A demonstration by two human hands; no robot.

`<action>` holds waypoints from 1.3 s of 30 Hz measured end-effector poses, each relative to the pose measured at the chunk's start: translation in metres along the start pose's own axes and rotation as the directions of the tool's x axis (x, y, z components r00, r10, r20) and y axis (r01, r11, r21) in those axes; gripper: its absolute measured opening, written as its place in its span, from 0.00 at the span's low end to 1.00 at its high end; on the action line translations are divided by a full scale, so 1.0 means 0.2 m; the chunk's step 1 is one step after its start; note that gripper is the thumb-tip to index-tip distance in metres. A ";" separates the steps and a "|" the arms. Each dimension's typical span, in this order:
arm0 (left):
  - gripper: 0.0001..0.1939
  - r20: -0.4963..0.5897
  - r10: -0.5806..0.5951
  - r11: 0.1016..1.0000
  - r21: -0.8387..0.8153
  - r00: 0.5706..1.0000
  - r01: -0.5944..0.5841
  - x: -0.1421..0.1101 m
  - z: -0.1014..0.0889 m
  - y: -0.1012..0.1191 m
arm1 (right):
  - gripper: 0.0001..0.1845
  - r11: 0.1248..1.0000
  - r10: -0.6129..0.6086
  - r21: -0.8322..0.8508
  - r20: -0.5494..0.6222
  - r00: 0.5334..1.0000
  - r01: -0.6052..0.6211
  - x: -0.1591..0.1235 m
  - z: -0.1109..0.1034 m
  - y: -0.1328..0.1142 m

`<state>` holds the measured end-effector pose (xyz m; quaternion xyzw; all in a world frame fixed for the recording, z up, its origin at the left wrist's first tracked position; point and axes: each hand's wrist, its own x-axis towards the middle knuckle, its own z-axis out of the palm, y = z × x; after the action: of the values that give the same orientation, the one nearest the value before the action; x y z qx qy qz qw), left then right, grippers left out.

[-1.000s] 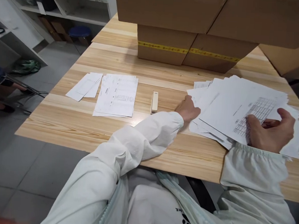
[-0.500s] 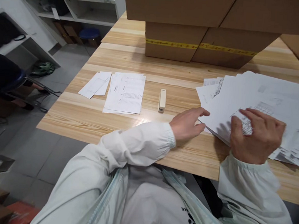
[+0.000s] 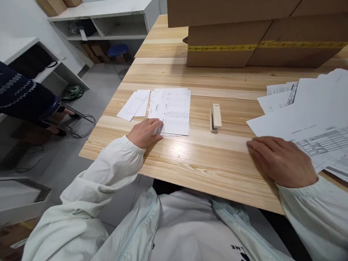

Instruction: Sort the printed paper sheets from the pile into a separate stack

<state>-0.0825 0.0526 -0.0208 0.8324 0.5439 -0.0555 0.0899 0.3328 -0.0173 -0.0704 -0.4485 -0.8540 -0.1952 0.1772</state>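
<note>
My left hand (image 3: 145,132) is at the lower left corner of a small stack of printed sheets (image 3: 175,110). Its fingertips rest on the paper's edge, and the thumb is spread apart from them. Left of that stack lie smaller white slips (image 3: 135,104) with faint line drawings. A cream stapler (image 3: 216,117) sits on the table between my hands. My right hand (image 3: 282,160) lies palm down with fingers stretched out, against the near edge of a large fanned pile of printed papers (image 3: 318,112). Nothing shows in its fingers.
Large cardboard boxes (image 3: 221,50) with yellow tape stand stacked at the back of the wooden table (image 3: 189,163). White shelves (image 3: 122,23) and a blue stool (image 3: 117,50) are beyond the table. At far left a person in a dark patterned garment (image 3: 13,87) sits.
My left hand has left the big paper pile and moved left to the small sheet stack. My right hand has come down flatter beside the pile. The view has shifted left.
</note>
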 end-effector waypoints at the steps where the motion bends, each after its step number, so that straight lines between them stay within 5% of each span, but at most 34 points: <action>1: 0.22 -0.004 0.008 1.000 0.013 1.000 -0.008 0.00 0.00 -0.01 | 0.15 0.999 0.027 -0.039 0.039 0.999 -0.026 -0.05 0.00 0.05; 4: 0.18 0.007 0.030 0.997 0.071 1.000 -0.031 0.02 -0.01 -0.01 | 0.24 0.985 0.121 -0.141 0.144 0.982 -0.101 -0.13 -0.06 0.12; 7: 0.16 0.082 0.059 0.987 0.144 0.995 -0.070 0.05 -0.05 0.00 | 0.21 0.996 0.072 -0.062 0.176 0.982 -0.062 -0.07 -0.13 0.03; 12: 0.19 0.183 0.059 0.966 0.237 0.981 -0.102 0.10 -0.11 -0.01 | 0.11 0.913 -0.104 0.402 0.051 0.993 0.075 0.29 -0.15 -0.33; 16: 0.29 0.183 0.077 0.965 0.232 0.980 -0.120 0.10 -0.11 -0.03 | 0.09 0.840 -0.171 0.523 -0.006 0.985 0.149 0.58 -0.02 -0.54; 22: 0.39 0.130 0.033 0.993 0.105 0.991 -0.047 0.08 -0.09 -0.05 | 0.13 0.867 -0.098 0.498 0.220 0.971 -0.025 0.83 0.20 -0.68; 31: 0.28 -0.080 0.001 0.948 -0.316 0.997 -0.026 0.08 -0.01 -0.12 | 0.15 0.928 -0.094 0.372 0.270 0.958 -0.014 0.85 0.24 -0.75; 34: 0.25 -0.150 -0.125 0.747 -0.665 0.981 -0.007 0.06 0.00 -0.17 | 0.12 0.954 -0.114 0.301 0.329 0.937 0.011 0.89 0.21 -0.76; 39: 0.21 -0.040 -0.401 0.123 -0.992 0.915 0.010 0.05 0.03 -0.19 | 0.15 0.964 -0.159 0.262 0.454 0.877 0.039 0.94 0.18 -0.78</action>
<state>-0.1141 0.0749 -0.0317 0.4849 0.5655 0.4245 0.5147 0.0980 0.0506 -0.0378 -0.4126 -0.9107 0.0177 0.0085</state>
